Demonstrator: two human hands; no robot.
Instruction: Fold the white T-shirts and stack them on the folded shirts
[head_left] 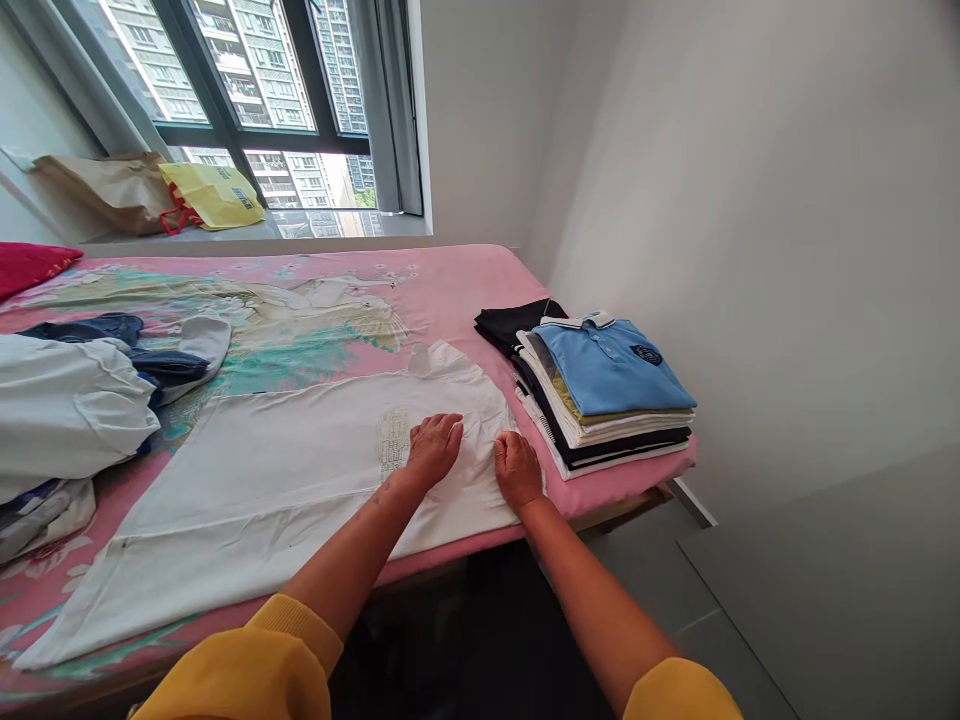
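A long white shirt (285,450) with a small block of printed text lies spread over the front of the bed, its surface slightly wrinkled at the right end. My left hand (435,448) rests on the shirt just right of the print, fingers stretched out and pressing on the cloth. At the shirt's right edge, my right hand (517,468) is closed, its fingers curled at the fabric; the fingertips are partly hidden. Right of my hands stands a stack of folded clothes, with a light blue polo shirt (607,370) on top.
Loose clothes, among them a white garment (67,410) and dark blue denim (169,365), are heaped at the left on the pink patterned bedsheet (457,270). Folded black clothing (499,325) sits behind the stack. Bags, one yellow (217,195), lie on the windowsill. A wall (750,250) rises at the right.
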